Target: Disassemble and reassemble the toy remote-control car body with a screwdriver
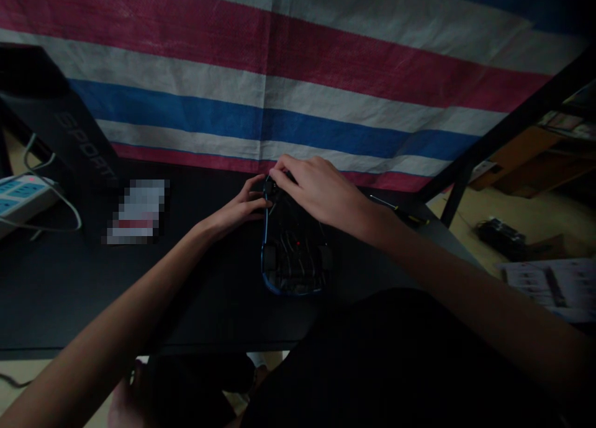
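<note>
An upside-down toy car (291, 254) with blue body edges lies on the dark tabletop, its black underside and wheels facing up. A small red spot shows near the middle of the underside. My left hand (237, 207) grips the car's left edge near the far end, thumb and fingers spread along the side. Over the car's far end, my right hand (314, 182) has its thumb and fingertips pinched together by the far left wheel (270, 187). Whatever is between those fingertips is too small or hidden. My right hand covers the far right part of the car.
A screwdriver (412, 217) lies right of the car. Left are a blurred-out flat item (138, 212), a dark bottle marked SPORT (84, 123) and a power strip (23, 198) with a white cable. A striped sheet (233, 55) hangs behind the black table (209, 310).
</note>
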